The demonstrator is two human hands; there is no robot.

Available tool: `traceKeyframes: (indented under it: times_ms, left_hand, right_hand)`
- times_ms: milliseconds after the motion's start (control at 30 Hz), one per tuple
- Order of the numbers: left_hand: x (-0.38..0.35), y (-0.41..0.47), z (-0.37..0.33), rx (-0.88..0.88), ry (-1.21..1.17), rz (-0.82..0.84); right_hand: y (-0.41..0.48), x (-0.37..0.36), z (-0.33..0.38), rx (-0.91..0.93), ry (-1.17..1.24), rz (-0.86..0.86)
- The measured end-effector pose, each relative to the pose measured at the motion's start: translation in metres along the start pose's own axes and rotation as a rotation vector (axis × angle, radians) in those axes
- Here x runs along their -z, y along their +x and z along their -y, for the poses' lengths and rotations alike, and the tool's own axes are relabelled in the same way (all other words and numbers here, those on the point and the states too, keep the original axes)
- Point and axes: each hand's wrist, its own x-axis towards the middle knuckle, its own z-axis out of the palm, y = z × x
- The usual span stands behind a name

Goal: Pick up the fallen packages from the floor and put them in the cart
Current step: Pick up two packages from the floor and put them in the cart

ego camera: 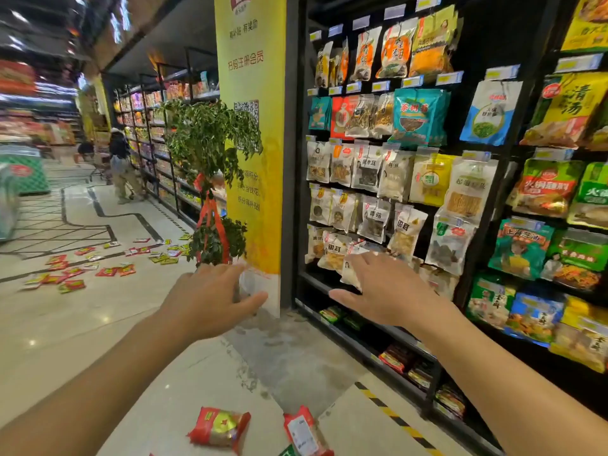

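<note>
On the floor (pixel 82 324) at 6 o'clock lie two red packages (pixel 218 427). Left hand (pixel 207 301) and right hand (pixel 391 294) hover with grip apart, empty. Shelf (pixel 362 340) at 3 o'clock holds hanging bags.

Red-gold packages (pixel 218 426); yellow pillar (pixel 251 126); black-yellow striped floor tape (pixel 391 414).

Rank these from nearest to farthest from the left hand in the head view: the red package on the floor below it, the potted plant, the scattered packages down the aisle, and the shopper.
1. The potted plant, just beyond the left hand, by the yellow pillar.
2. The red package, on the floor below.
3. The scattered packages, left, down the aisle.
4. The shopper, far back by the shelves.
</note>
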Motion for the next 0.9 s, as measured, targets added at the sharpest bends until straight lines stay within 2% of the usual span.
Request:
traceKeyframes:
  times_ms: [233, 433, 667, 900]
  left_hand:
    - [-0.022, 0.064, -0.022, 0.192, 0.037, 0.045]
    - [-0.055, 0.11, -0.034, 0.327, 0.075, 0.055]
    - [-0.103, 0.133, -0.016, 0.431, 0.069, 0.118]
    - [-0.188, 0.157, 0.033, 0.452, -0.02, 0.233]
  right_hand:
    - [0.092, -0.037, -0.044, 0.15, 0.047, 0.03]
    - [0.168, -0.072, -0.061, 0.287, -0.015, 0.031]
    - [0.219, -0.123, -0.034, 0.35, 0.014, 0.082]
    - [0.255, -0.211, 0.012, 0.33, 0.08, 0.189]
